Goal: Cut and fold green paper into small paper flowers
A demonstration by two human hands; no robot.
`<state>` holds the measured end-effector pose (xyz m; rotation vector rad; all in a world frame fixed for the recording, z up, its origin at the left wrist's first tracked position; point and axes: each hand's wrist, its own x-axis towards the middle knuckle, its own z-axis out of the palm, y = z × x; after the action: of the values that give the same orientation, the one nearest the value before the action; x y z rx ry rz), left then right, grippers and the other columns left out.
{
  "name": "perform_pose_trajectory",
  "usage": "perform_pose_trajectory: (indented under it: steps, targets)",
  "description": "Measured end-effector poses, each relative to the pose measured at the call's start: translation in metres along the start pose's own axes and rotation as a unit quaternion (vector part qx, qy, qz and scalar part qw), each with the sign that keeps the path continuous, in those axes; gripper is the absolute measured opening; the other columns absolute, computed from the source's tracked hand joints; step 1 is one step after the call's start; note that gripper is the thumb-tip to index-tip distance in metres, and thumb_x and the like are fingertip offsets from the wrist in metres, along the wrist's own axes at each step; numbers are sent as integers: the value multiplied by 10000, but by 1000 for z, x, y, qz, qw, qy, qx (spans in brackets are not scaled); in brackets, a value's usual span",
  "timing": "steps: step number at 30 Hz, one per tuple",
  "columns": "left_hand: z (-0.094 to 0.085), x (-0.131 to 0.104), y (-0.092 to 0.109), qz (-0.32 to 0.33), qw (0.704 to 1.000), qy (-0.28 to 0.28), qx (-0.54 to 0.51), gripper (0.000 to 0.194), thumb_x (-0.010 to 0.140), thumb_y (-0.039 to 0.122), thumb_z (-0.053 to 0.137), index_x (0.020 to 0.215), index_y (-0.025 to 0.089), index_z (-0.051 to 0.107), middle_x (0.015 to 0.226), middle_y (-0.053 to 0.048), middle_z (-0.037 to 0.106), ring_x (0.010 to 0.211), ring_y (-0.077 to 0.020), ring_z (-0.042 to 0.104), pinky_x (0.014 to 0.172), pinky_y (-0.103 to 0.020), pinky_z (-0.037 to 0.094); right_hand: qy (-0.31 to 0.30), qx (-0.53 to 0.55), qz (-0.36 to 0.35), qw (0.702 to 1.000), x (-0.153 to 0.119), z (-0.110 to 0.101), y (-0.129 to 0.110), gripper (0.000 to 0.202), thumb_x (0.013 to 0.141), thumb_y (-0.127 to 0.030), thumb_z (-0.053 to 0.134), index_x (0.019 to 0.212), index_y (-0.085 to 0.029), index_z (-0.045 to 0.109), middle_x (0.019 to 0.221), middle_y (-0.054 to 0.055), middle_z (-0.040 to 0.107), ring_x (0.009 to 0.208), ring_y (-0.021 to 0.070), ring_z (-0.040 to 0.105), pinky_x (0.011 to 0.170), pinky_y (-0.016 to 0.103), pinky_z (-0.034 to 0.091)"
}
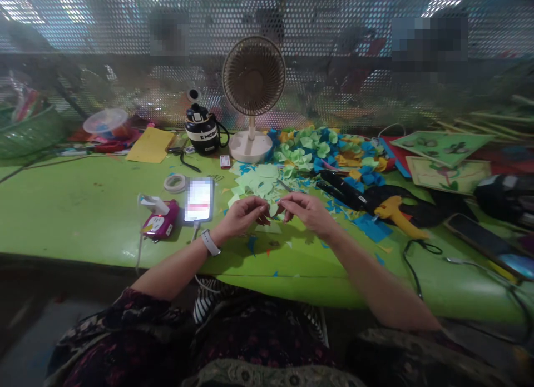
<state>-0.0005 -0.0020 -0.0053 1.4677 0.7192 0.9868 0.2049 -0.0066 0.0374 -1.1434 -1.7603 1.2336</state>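
My left hand [252, 213] and right hand [301, 209] pinch narrowly at a pale green paper piece [273, 209] between them, seemingly to steady both edges, with loose cut papers [259, 181] just beyond, probably placed for easy reach on the bench [95, 209].

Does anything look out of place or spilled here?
Mostly the scraps: bits of cut paper lie strewn across the green table around the left hand and right hand, some near the front edge. That looks untidy, but I see no liquid spilled and nothing plainly broken.
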Motion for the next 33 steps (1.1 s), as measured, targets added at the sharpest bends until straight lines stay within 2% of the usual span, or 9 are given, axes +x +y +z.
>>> perform_pose_trajectory:
  steps: [14,19,24,28,31,33]
  targets:
    - [-1,-1,1,4,1000,-15,23,332,879,446,617,919,118,589,779,-40,672,660,-104,679,656,-237,578,-18,33,-18,999,4,0,13,248,777,-392,647,869,-162,651,753,22,668,559,105,584,577,276,527]
    - [1,1,-3,-19,1000,-7,19,357,853,470,643,900,121,592,729,-21,659,642,-104,675,640,-233,568,1,-69,-57,996,0,6,16,277,769,-291,621,1008,-157,665,776,35,680,634,132,601,606,278,509]
    - [1,0,-5,-28,999,-12,21,351,852,453,648,925,110,617,751,-40,669,684,-120,675,664,-258,561,42,-158,-105,981,-2,13,19,288,763,-207,569,1028,-168,674,778,34,699,612,130,588,603,270,487]
    - [0,-2,-1,-11,999,-12,39,400,754,376,768,1015,118,610,857,-57,680,772,-132,670,697,-260,551,72,-168,-128,975,-2,14,18,322,761,-198,568,1068,-166,659,780,31,700,604,130,597,620,272,493]
    - [1,-3,0,7,996,-15,85,450,686,324,825,1015,129,589,815,-26,658,727,-117,649,678,-248,548,63,-151,-117,980,-3,15,16,301,787,-233,574,1071,-172,654,798,36,711,637,139,625,620,266,500]
    - [1,-3,-1,17,994,-13,104,418,694,326,820,975,133,579,770,-8,640,688,-105,633,648,-234,539,49,-142,-105,983,-3,15,15,294,806,-263,580,1077,-173,653,801,37,718,646,144,637,618,265,502]
